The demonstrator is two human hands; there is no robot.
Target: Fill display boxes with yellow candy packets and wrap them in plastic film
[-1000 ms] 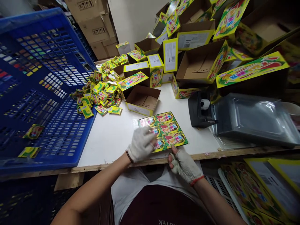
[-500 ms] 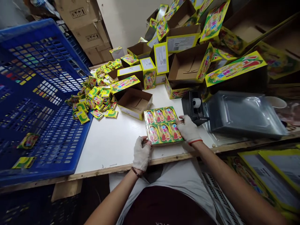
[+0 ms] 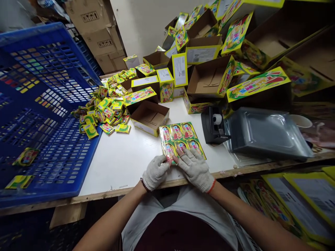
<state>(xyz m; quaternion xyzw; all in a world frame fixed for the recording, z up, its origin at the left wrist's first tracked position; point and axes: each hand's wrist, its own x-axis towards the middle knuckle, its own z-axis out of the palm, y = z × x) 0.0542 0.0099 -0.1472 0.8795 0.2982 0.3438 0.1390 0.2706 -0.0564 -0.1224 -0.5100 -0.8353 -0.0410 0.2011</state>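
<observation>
Six-panel printed pack (image 3: pixel 181 134) lies flat at the front edge of a white worktop (image 3: pixel 115 160), right of the edge's middle. Stacked cartons (image 3: pixel 92 28) and a pale wall (image 3: pixel 138 24) stand behind. Along the left edge leans a blue crate (image 3: pixel 47 30), with sachets (image 3: pixel 107 111) heaped beside it; yellow boxes (image 3: pixel 172 69) crowd the back edge and back right corner. An open box (image 3: pixel 149 116) sits just beside the pack's back left corner; a tape dispenser (image 3: pixel 212 127) and clear plastic (image 3: pixel 267 130) lie rightward. The pack's near side roughly parallels the front edge; it looks almost square, so I cannot tell its long axis. The left hand (image 3: pixel 156 171), thumb and forefinger narrow, touches its near left corner; whether it grips, I cannot tell. The right hand (image 3: pixel 195 168) spreads its fingers wide across the pack's near part.
</observation>
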